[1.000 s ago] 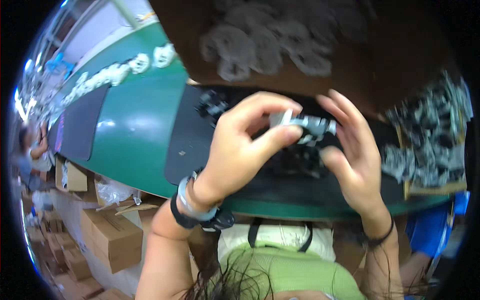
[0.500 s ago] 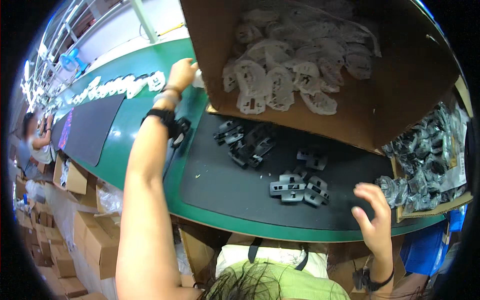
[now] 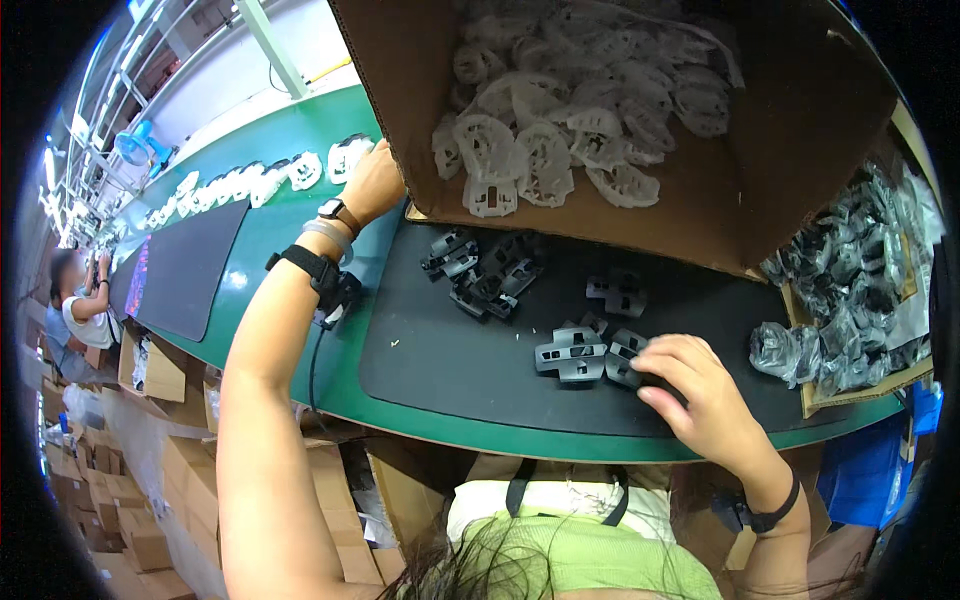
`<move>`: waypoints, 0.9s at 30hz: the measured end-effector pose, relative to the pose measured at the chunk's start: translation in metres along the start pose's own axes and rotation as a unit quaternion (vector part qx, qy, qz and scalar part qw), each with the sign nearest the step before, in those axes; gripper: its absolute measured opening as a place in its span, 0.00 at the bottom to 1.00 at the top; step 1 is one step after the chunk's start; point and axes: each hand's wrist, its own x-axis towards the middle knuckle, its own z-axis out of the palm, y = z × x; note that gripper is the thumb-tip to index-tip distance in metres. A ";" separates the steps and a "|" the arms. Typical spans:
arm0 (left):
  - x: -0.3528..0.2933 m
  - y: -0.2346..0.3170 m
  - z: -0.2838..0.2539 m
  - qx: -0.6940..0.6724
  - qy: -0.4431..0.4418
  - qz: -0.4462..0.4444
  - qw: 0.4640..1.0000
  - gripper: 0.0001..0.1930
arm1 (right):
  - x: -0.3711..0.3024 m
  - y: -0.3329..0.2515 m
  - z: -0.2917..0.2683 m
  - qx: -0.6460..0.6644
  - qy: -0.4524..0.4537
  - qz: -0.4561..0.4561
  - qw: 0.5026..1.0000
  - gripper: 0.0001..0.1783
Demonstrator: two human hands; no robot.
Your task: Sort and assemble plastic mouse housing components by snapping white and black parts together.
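My left hand (image 3: 376, 186) is stretched out to the far left, beside the cardboard box's edge. Its fingertips are hidden, so its grip does not show. Just left of it a white plastic shell (image 3: 347, 158) stands at the near end of a row of similar white parts (image 3: 232, 183). My right hand (image 3: 700, 390) is over the black mat, thumb and fingers apart, fingertips at the edge of a black plastic part (image 3: 624, 357). Another black part (image 3: 572, 355) lies against that one, and a third black part (image 3: 617, 292) lies behind them.
A large cardboard box (image 3: 600, 235) full of bagged white shells (image 3: 545, 160) opens toward me. More black parts (image 3: 485, 275) lie on the mat (image 3: 450, 370). At right, a carton holds black parts in clear bags (image 3: 840, 290). Another person (image 3: 88, 305) sits far left.
My right hand has moved left and forward to the black parts. My left hand has shifted slightly right and down, and a white shell now shows at the row's end.
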 end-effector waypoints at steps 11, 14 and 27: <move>-0.021 -0.001 -0.006 -0.176 -0.110 -0.109 0.972 0.16 | -0.093 -0.016 -0.024 0.024 0.080 0.209 0.974 0.12; -0.063 0.031 -0.069 0.009 -0.008 -0.144 0.990 0.13 | -0.068 -0.011 -0.037 0.020 0.101 0.184 0.977 0.08; 0.047 0.100 -0.051 0.053 -0.035 0.000 0.998 0.18 | 0.049 0.061 0.024 0.034 0.100 0.117 0.988 0.22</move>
